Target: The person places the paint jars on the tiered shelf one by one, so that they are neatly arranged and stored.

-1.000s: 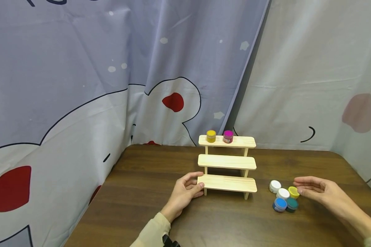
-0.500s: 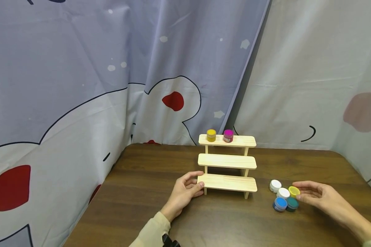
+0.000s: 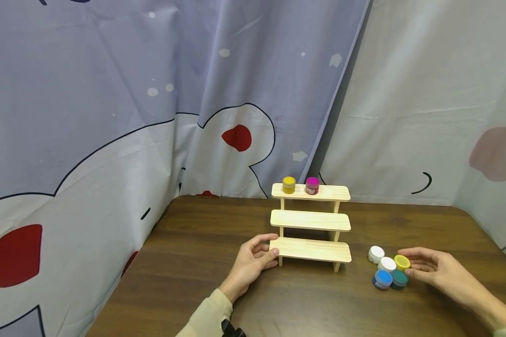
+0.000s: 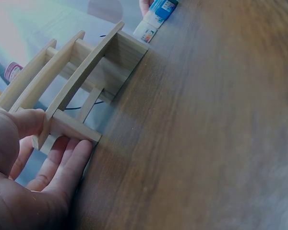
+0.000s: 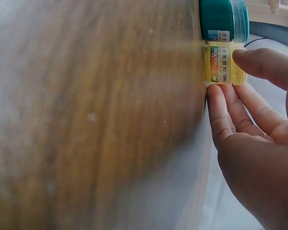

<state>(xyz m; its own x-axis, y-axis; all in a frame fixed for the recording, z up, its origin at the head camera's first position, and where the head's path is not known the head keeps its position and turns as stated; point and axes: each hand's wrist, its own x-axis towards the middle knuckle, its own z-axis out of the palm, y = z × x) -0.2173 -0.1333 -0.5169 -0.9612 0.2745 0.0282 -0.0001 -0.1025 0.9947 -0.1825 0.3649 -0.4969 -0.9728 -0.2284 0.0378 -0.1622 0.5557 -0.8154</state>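
A three-step wooden shelf (image 3: 310, 220) stands on the table. My left hand (image 3: 253, 262) grips the left end of its lowest step, thumb on the front edge, fingers around the side support. At the right, my right hand (image 3: 444, 274) pinches a small yellow paint jar (image 3: 402, 262) that sits on the table. In the right wrist view, the thumb touches the lid end of that jar (image 5: 220, 64) and the fingertips meet its side. Touching it is a teal-lidded paint jar (image 3: 399, 279). Beside these are a blue-lidded jar (image 3: 382, 279) and two white-lidded jars, one nearer (image 3: 387, 265), one farther (image 3: 376, 254).
On the shelf's top step stand a dark yellow jar (image 3: 288, 185) and a magenta-lidded jar (image 3: 312, 186). The brown wooden table (image 3: 202, 243) reaches back to a printed curtain (image 3: 219, 84) at the rear and left, with a pale curtain (image 3: 413, 103) at the right.
My right hand has lowered slightly and come to the yellow jar, its fingers and thumb now against it. The left hand stays on the shelf.
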